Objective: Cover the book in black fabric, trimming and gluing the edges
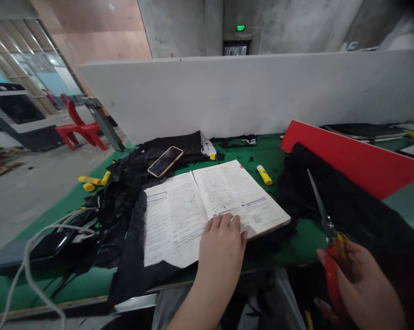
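An open book (210, 206) lies on black paper on the green table (296, 238). My left hand (222, 243) rests on the lower edge of its right page, fingers curled and pressing the page down. My right hand (361, 284) is closed round the red and yellow handles of a pair of scissors (325, 220), whose blades are shut and point up and away, over a large black sheet (358, 211) at the right.
A phone (165, 161) lies on crumpled black paper (124, 192) behind the book. Yellow glue sticks (264, 175) (90, 181) lie on the table. A red board (351, 156) leans at the right. White cables (38, 238) trail at the left. A white partition (248, 91) stands behind.
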Action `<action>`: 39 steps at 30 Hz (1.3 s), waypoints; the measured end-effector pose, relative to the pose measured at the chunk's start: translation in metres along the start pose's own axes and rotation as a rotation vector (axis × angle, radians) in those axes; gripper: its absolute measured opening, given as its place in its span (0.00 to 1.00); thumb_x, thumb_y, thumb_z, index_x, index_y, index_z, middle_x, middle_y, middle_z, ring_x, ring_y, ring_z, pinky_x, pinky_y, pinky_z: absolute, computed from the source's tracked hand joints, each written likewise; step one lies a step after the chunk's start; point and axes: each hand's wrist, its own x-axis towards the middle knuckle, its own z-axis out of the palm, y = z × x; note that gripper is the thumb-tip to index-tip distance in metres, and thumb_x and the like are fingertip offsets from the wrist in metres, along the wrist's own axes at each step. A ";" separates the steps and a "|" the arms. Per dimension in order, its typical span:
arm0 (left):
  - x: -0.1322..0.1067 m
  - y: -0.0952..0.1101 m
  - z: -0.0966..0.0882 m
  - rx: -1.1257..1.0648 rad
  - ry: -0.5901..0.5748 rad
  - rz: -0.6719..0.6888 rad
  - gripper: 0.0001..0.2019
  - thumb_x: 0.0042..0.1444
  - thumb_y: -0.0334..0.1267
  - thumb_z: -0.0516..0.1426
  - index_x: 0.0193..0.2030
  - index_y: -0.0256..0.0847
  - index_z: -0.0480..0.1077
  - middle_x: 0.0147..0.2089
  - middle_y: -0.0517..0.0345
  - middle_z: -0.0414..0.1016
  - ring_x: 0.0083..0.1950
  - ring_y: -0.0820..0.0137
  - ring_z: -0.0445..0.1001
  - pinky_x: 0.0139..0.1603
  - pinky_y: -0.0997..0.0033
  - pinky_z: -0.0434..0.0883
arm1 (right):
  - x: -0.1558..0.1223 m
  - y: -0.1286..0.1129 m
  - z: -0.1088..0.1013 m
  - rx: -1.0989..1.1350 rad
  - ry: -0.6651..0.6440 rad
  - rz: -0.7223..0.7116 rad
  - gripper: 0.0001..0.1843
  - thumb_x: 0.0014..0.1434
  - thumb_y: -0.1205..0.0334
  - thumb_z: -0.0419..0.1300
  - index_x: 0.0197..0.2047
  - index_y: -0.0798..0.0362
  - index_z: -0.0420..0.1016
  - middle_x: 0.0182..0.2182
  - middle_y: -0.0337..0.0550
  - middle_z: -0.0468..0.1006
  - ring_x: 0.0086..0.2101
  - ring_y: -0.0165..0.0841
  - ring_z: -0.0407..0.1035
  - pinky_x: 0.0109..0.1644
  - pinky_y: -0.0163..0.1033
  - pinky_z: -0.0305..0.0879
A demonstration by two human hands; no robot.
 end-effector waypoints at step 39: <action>0.041 0.002 0.012 0.324 -0.216 0.405 0.33 0.57 0.28 0.49 0.69 0.34 0.42 0.37 0.48 0.76 0.38 0.60 0.75 0.31 0.68 0.71 | 0.003 0.000 0.016 0.393 -0.022 0.092 0.27 0.44 0.54 0.70 0.45 0.49 0.67 0.33 0.39 0.76 0.37 0.35 0.73 0.41 0.35 0.71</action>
